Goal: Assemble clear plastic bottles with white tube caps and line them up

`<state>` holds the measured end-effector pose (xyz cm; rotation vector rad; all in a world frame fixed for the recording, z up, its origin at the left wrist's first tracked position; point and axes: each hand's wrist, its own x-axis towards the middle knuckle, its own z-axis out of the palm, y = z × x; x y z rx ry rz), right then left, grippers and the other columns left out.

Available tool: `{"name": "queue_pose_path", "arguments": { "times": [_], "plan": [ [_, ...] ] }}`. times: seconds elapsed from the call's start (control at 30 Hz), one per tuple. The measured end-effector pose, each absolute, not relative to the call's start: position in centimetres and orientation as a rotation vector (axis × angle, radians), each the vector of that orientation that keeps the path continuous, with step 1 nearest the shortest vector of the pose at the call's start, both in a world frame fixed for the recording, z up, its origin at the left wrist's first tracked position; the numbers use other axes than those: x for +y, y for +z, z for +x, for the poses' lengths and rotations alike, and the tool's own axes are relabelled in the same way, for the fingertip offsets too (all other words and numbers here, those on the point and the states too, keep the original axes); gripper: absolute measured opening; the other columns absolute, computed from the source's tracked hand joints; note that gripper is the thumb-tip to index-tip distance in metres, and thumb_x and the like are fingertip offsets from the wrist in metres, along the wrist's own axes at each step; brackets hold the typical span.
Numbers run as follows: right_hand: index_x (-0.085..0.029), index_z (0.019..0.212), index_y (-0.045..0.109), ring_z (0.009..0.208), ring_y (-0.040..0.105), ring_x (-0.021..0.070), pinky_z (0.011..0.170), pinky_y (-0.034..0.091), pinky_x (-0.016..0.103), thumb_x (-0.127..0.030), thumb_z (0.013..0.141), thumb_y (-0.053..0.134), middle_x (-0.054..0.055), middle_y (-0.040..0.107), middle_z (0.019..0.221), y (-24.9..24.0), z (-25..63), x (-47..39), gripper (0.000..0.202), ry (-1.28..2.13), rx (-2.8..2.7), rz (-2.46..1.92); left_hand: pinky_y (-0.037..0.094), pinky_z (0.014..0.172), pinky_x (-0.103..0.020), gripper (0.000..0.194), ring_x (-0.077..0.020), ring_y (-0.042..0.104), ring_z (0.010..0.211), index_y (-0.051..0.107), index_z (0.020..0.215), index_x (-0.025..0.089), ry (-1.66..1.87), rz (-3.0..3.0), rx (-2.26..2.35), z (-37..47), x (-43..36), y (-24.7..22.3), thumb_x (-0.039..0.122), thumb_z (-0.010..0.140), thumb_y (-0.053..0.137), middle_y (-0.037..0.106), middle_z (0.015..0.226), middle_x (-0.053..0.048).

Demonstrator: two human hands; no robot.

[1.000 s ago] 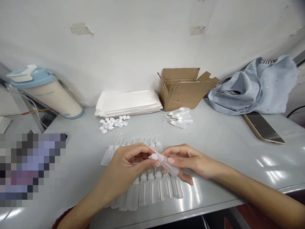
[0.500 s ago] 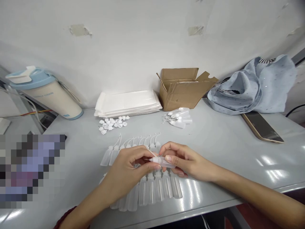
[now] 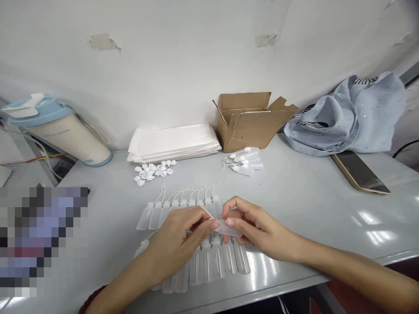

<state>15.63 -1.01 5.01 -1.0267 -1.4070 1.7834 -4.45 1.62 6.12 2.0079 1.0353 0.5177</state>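
Observation:
Between my two hands lies a small translucent squeeze bottle [image 3: 229, 228], held nearly level above the table. My left hand [image 3: 188, 231] is closed on its neck end, with thumb and fingers covering the white top. A thin white strap runs up from that end. The body of the bottle is pinched by my right hand [image 3: 250, 222], thumb on the near side. Beneath and around my hands, similar bottles stand in two rows: the back row [image 3: 157, 214] has straps sticking up, and the front row [image 3: 207, 264] is partly hidden by my left forearm.
Small white caps [image 3: 150, 171] lie in a pile before a stack of white packets [image 3: 175, 141]. Several more bottles [image 3: 245, 165] lie near an open cardboard box [image 3: 247, 131]. A tumbler [image 3: 65, 131] leans at left; a phone [image 3: 362, 172] and blue cloth bag [image 3: 347, 117] are at right.
My left thumb and fingers have closed further over the bottle's white top, hiding the tip that showed before. My right hand keeps its hold on the body. The view has shifted slightly.

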Motion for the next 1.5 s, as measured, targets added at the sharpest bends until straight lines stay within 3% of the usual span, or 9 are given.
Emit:
{"name": "queue_pose_path", "arguments": {
  "times": [0.1,0.27,0.47,0.67,0.9,1.1,1.3,1.4,1.5],
  "plan": [
    [-0.020,0.091,0.045,0.050,0.039,0.0042,0.046,0.030,0.016,-0.034,0.094,0.050,-0.004,0.058,0.069,5.0,15.8,-1.0,0.016,1.778,-1.393,-1.027,0.040,0.050,-0.019,0.022,-0.0098,0.053,0.055,0.063,0.073,0.018,0.598,2.090,1.010,-4.7,1.4,5.5,0.032,0.089,0.057,0.059,0.061,0.004],
    [-0.021,0.089,0.040,0.039,0.028,0.0021,0.038,0.020,0.016,-0.045,0.091,0.051,-0.003,0.061,0.067,4.1,16.2,-0.1,0.026,2.059,-1.216,-0.941,0.046,0.060,-0.020,0.003,-0.0109,0.059,0.068,0.063,0.088,0.017,0.912,2.276,0.799,-5.0,1.3,4.4,0.018,0.089,0.060,0.064,0.078,-0.001],
    [-0.021,0.088,0.040,0.040,0.030,0.0023,0.038,0.022,0.016,-0.045,0.092,0.050,-0.002,0.062,0.068,4.1,16.1,-0.2,0.026,2.034,-1.223,-0.922,0.045,0.055,-0.018,0.010,-0.0094,0.058,0.061,0.067,0.093,0.020,0.787,2.101,0.854,-4.6,1.6,5.8,0.027,0.088,0.062,0.064,0.072,0.003],
    [-0.020,0.086,0.041,0.042,0.033,0.0023,0.040,0.024,0.016,-0.045,0.091,0.051,-0.002,0.061,0.068,4.8,15.8,-0.5,0.027,1.835,-1.324,-1.021,0.036,0.047,-0.018,0.038,-0.0079,0.044,0.050,0.050,0.059,0.016,0.739,2.223,0.992,-4.3,1.4,5.4,0.030,0.095,0.047,0.047,0.056,0.004],
    [-0.021,0.086,0.041,0.035,0.026,0.0012,0.034,0.016,0.015,-0.045,0.091,0.051,-0.004,0.062,0.062,4.6,16.5,0.3,0.027,2.125,-1.178,-0.956,0.043,0.057,-0.019,0.019,-0.0096,0.052,0.063,0.059,0.091,0.014,0.855,2.522,0.705,-4.7,1.4,4.6,0.024,0.097,0.045,0.059,0.078,-0.003],
    [-0.021,0.085,0.042,0.032,0.019,0.0005,0.031,0.010,0.015,-0.041,0.095,0.047,-0.003,0.062,0.060,4.6,16.7,0.6,0.023,2.289,-1.053,-0.911,0.043,0.060,-0.019,0.011,-0.0099,0.053,0.067,0.056,0.089,0.017,0.721,2.393,0.721,-4.9,1.3,4.8,0.023,0.095,0.049,0.057,0.083,-0.002],
    [-0.021,0.088,0.042,0.037,0.029,0.0016,0.036,0.021,0.016,-0.049,0.091,0.051,-0.004,0.058,0.065,4.4,16.4,0.1,0.029,2.036,-1.236,-1.023,0.036,0.050,-0.020,0.029,-0.0097,0.046,0.055,0.053,0.067,0.017,0.597,2.146,0.987,-4.1,1.1,5.2,0.030,0.093,0.046,0.049,0.063,0.003],
    [-0.020,0.090,0.045,0.045,0.033,0.0032,0.041,0.026,0.017,-0.043,0.084,0.063,-0.008,0.046,0.064,4.5,16.2,-0.3,0.030,1.773,-1.434,-1.108,0.036,0.051,-0.022,0.041,-0.0100,0.046,0.052,0.049,0.057,0.017,0.526,2.044,1.102,-3.8,1.2,5.4,0.037,0.093,0.043,0.049,0.055,0.004],
    [-0.018,0.091,0.050,0.049,0.035,0.0051,0.044,0.027,0.018,-0.036,0.086,0.061,-0.008,0.042,0.060,4.7,16.0,-0.5,0.022,1.555,-1.631,-1.174,0.036,0.049,-0.022,0.045,-0.0101,0.046,0.050,0.049,0.055,0.018,0.512,2.020,1.134,-3.8,1.2,5.4,0.038,0.094,0.041,0.049,0.052,0.004]
  ]
}}
